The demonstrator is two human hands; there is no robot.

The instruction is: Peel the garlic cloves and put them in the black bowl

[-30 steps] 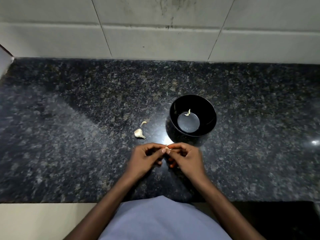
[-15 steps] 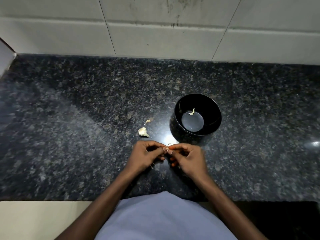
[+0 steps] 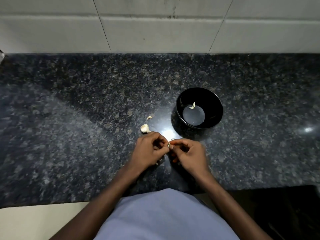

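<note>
My left hand (image 3: 149,150) and my right hand (image 3: 187,154) meet fingertip to fingertip over the dark granite counter, both pinching a small garlic clove (image 3: 169,144) that is mostly hidden by the fingers. The black bowl (image 3: 214,108) stands just beyond my right hand, with one small pale clove (image 3: 192,106) lying inside it. An unpeeled garlic clove (image 3: 144,128) rests on the counter just beyond my left hand. A thin curl of garlic skin (image 3: 149,118) lies a little farther back.
The granite counter (image 3: 69,135) runs back to a tiled wall (image 3: 155,28). Its front edge is close to my body, with a pale floor (image 3: 34,220) below at the left. A bright light reflection sits between the hands and the bowl.
Both hands stay together on the clove with small finger movements. The view has shifted slightly, so the bowl and loose clove appear a little farther right.
</note>
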